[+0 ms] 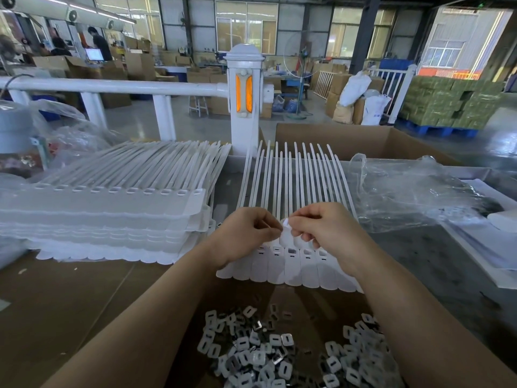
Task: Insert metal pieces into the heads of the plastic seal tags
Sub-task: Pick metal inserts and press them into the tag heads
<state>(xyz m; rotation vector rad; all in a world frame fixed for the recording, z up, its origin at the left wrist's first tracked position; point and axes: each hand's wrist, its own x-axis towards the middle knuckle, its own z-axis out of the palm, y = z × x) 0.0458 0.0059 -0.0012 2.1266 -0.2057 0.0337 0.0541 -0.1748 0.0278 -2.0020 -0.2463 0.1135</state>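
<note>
Near the middle of the surface, a strip of joined seal tags (pixel 291 264) is laid flat, with the heads toward the near edge and the long tails fanned toward the far edge. One tag head is worked between both hands: the left hand (pixel 246 233) is curled with thumb and forefinger pinched at the head, and the right hand (pixel 321 228) is curled the same way from the other side. Whether a metal piece is held in that pinch cannot be told, since the fingertips hide it. The step in hand is judged to be the seating of a piece into a head slot. To do it well, the piece would be squared to the slot before any pressure is given, the head would be steadied by the other hand, and a flush seat would be checked before the next head is taken. The loose metal pieces (pixel 251 351) are heaped at the near edge, below the wrists and well apart from the fingertips. Several open slots are seen on the heads just beneath the hands. A tall stack of further tag strips (pixel 106 208) is kept at the left side of the surface, beside the worked strip
</note>
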